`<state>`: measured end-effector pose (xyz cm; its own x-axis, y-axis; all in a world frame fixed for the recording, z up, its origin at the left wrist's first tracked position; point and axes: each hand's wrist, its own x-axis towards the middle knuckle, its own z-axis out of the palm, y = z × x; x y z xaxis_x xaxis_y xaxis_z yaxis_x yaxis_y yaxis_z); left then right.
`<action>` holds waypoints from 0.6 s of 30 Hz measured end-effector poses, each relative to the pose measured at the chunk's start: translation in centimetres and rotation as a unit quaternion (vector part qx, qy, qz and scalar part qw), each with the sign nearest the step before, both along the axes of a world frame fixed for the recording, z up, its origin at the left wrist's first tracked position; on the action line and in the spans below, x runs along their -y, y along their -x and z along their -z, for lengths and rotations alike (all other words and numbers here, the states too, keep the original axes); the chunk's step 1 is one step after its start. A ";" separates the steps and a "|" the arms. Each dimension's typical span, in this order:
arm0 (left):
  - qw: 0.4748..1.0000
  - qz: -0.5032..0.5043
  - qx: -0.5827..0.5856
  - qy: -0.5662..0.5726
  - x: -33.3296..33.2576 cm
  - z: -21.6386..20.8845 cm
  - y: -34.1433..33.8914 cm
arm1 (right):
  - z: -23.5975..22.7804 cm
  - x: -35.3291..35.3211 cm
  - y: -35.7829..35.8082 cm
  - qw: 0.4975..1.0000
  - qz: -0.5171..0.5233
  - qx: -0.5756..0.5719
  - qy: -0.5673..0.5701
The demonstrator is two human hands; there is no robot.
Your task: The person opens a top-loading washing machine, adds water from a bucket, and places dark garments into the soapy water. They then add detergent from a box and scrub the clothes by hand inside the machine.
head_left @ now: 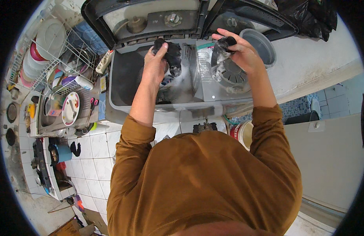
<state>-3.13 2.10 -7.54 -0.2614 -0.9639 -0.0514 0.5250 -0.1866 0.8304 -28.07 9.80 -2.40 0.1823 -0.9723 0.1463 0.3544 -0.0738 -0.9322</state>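
Your left hand (153,65) is closed on a dark cloth (174,58), thumb across the top. Cloth sits at 2 o'clock from that hand, long axis roughly 11 to 5, lower end foamy, above the wash tub (125,74). Suds (185,78) are at about 4 o'clock from the same hand. Your right hand (245,54) pinches a foamy cloth (220,51), other fingers spread. That one lies at 9 o'clock from the hand, hanging along 1 to 7 over the right compartment, well apart from the left piece. Round slotted part (231,72) is at 7 o'clock from your right hand. Key relation, my read: suds are nearer your left, slotted part and grey basin (271,59) nearer your right; basin at 2 o'clock. Can't tell if the cloths are socks.
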 end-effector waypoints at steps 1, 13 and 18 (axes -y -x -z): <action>0.999 -0.003 0.051 0.003 -0.2 -0.1 0.0 | 0.0 -0.1 0.3 1.000 -0.007 -0.016 0.004; 0.984 0.085 0.154 0.006 1.0 3.5 2.6 | 1.5 -1.8 0.9 0.967 0.218 -0.127 -0.032; 0.988 0.122 0.063 0.075 1.1 1.3 6.3 | 1.1 -3.2 1.4 0.931 0.307 -0.191 -0.049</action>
